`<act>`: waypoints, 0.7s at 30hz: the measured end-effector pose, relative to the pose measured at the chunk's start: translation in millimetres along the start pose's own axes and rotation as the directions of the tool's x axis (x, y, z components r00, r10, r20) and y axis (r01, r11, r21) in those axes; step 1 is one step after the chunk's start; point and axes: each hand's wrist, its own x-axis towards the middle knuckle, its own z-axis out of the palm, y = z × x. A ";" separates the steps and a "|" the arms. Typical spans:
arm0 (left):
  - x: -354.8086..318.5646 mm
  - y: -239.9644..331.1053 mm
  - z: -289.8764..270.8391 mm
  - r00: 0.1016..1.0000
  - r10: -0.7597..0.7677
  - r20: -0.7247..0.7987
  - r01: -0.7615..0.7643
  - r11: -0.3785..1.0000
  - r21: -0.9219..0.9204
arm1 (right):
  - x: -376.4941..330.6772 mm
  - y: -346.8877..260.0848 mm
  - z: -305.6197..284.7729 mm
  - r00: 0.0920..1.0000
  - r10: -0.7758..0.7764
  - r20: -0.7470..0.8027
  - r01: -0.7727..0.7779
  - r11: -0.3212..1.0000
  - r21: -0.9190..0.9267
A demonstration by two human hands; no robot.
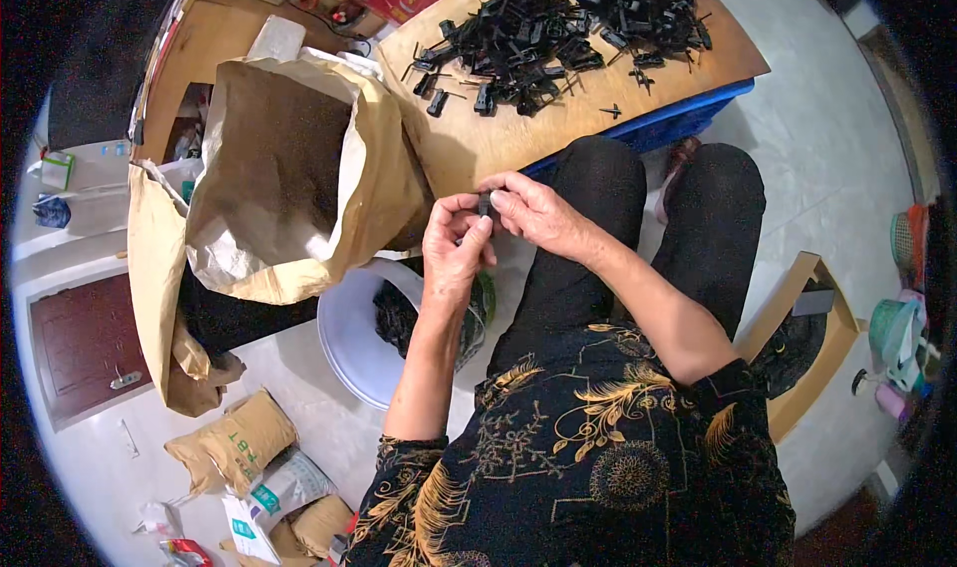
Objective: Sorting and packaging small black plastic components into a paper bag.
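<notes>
My left hand (458, 238) and my right hand (538, 213) meet above my lap, just off the near edge of the wooden board. Between their fingertips they pinch a small black plastic part (484, 204); most of it is covered by the fingers. On the board lies a large heap of similar black plastic parts (558, 38) with thin stems. A few single parts (437, 103) lie along the heap's near side. Below my left forearm stands a white bucket (344, 333) with black pieces in it.
A big open paper sack (384, 168) stands at the left, beside the wooden board (449, 153). Blue material (688, 113) shows under the board's edge. Filled bags (239, 442) lie on the floor at lower left. An open cardboard box (812, 338) sits right of my legs.
</notes>
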 end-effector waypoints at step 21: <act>21.0 -10.7 3.4 0.990 0.127 -0.069 -0.102 0.953 0.285 | 6.6 1.6 8.5 0.978 0.188 -0.094 -0.180 0.980 0.082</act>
